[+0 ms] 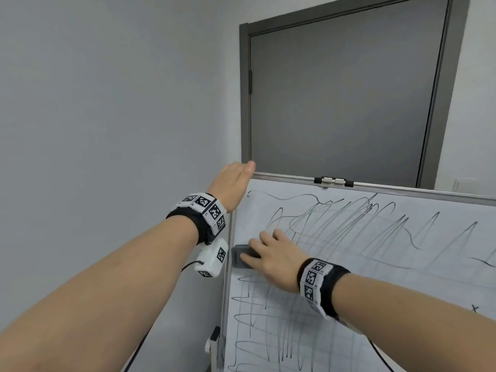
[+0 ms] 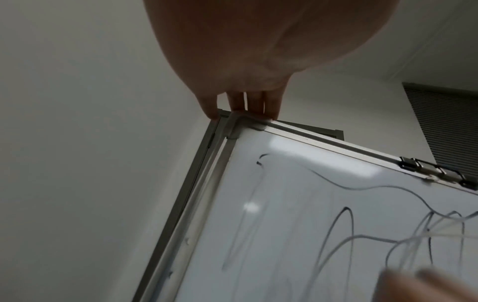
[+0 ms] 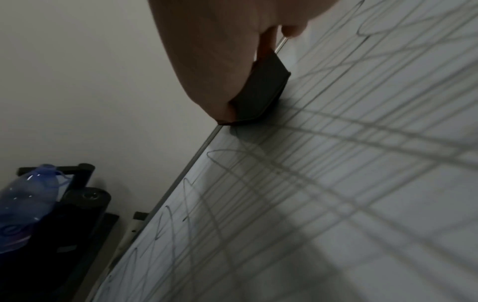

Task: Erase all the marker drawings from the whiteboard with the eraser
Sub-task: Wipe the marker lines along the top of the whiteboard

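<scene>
Right hand [image 1: 276, 260] grips the dark eraser [image 1: 243, 260] flat against the scribbled whiteboard [image 1: 375, 264] by its left edge; left hand [image 1: 233, 183] fingers hooked over its top-left corner

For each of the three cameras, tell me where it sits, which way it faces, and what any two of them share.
Head: worn on the head, facing forward at the whiteboard and door; both forearms, left hand and right hand show.
Left wrist: looks up along the palm to fingers on the board's top left corner.
Right wrist: looks along the palm at the eraser pressed to the board, with a bottle low on the left.
Shared: head and left wrist both show the top-edge clip; all three show the marker scribbles.
</scene>
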The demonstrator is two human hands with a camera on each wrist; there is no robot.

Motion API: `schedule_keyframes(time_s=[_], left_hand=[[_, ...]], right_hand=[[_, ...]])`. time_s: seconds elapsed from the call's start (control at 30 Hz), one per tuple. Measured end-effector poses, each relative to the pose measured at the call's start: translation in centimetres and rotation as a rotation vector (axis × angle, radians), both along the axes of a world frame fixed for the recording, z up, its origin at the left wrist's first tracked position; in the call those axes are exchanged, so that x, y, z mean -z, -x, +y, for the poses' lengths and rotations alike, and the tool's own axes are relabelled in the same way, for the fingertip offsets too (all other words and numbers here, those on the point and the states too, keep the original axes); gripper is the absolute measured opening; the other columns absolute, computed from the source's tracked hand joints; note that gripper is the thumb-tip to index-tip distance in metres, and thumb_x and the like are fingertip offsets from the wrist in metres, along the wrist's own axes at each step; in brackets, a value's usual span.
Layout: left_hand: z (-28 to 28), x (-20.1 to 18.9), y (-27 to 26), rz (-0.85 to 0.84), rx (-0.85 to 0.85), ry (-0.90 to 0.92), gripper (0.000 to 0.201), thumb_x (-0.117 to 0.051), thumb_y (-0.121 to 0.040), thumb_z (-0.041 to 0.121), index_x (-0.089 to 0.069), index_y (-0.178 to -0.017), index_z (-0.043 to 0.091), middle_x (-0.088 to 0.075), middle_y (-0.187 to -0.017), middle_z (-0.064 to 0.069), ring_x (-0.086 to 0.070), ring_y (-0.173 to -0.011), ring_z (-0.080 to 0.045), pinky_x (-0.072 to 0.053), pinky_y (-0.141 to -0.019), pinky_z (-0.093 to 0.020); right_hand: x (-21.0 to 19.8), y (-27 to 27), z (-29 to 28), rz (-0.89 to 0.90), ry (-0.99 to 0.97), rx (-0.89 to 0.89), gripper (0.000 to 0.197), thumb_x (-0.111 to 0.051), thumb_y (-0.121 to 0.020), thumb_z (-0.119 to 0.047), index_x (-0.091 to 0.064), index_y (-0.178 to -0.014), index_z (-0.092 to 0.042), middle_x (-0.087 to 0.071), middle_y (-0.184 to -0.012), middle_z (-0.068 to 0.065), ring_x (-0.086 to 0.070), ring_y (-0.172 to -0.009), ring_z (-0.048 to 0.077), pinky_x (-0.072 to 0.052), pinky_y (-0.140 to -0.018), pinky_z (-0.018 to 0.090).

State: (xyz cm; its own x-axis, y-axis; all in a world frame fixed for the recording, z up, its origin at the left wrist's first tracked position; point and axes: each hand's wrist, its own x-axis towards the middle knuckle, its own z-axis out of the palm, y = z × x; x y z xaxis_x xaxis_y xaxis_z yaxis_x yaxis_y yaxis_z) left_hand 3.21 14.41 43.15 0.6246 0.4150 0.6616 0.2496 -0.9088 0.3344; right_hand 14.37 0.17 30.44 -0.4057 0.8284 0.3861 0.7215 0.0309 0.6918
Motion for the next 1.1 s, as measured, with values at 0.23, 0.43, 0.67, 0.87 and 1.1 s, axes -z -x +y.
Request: schedule_keyframes(time_s=[0.23,0.43,0.67,0.87,1.1], left_hand=[[-0.1,-0.3,-0.3,-0.142,0.052,0.149,0.081,-0.008,-0.083,0.066,-0.068,-0.109,0.017,-0.065,-0.116,-0.004,-0.053,-0.113,-0.021,-0.037,-0.105,-0.039],[0.1,0.1,-0.7,-0.107,0.006,0.065,0.085,-0.003,-0.085,0.068,-0.063,-0.100,0.009,-0.065,-0.107,-0.006,-0.054,-0.105,-0.023,-0.040,-0.098,-0.042],[-1.1,-0.1,-0.7,-0.065,-0.148,-0.146,0.056,-0.013,-0.087,0.068,-0.050,-0.081,0.025,-0.048,-0.085,0.004,-0.046,-0.088,-0.023,-0.042,-0.085,-0.039],[-2.4,0.2,-0.8,0.095,-0.253,-0.235,0.072,-0.007,-0.083,0.073,-0.059,-0.116,0.034,-0.053,-0.106,0.002,-0.049,-0.105,-0.024,-0.040,-0.088,-0.037],[-2.9,1.0,-0.6,0.078,-0.213,-0.224,0.077,-0.014,-0.084,0.073,-0.057,-0.124,0.023,-0.054,-0.116,-0.006,-0.047,-0.115,-0.028,-0.036,-0.103,-0.043]], right_hand=[[-7.6,-0.8,1.4,0.202,-0.406,0.038,0.059,-0.064,-0.072,-0.014,-0.056,-0.130,-0.017,-0.055,-0.104,0.013,-0.045,-0.086,0.030,-0.031,-0.069,0.040],[-1.2,0.0,0.2,-0.057,-0.033,0.000,0.056,-0.068,-0.070,-0.020,-0.057,-0.124,-0.021,-0.049,-0.103,0.008,-0.043,-0.086,0.027,-0.036,-0.069,0.040],[-8.2,-1.4,-0.6,0.137,-0.393,0.088,0.069,-0.064,-0.067,-0.009,-0.054,-0.135,-0.021,-0.053,-0.107,0.009,-0.040,-0.087,0.029,-0.030,-0.068,0.039],[1.8,-1.8,-3.7,-0.021,0.014,0.052,0.069,-0.073,-0.066,-0.019,-0.054,-0.132,-0.023,-0.050,-0.109,0.005,-0.042,-0.087,0.028,-0.040,-0.068,0.040],[-8.4,-4.4,-4.6,0.225,-0.458,0.136,0.068,-0.064,-0.070,-0.004,-0.055,-0.134,-0.023,-0.056,-0.117,0.011,-0.044,-0.089,0.032,-0.035,-0.071,0.041]])
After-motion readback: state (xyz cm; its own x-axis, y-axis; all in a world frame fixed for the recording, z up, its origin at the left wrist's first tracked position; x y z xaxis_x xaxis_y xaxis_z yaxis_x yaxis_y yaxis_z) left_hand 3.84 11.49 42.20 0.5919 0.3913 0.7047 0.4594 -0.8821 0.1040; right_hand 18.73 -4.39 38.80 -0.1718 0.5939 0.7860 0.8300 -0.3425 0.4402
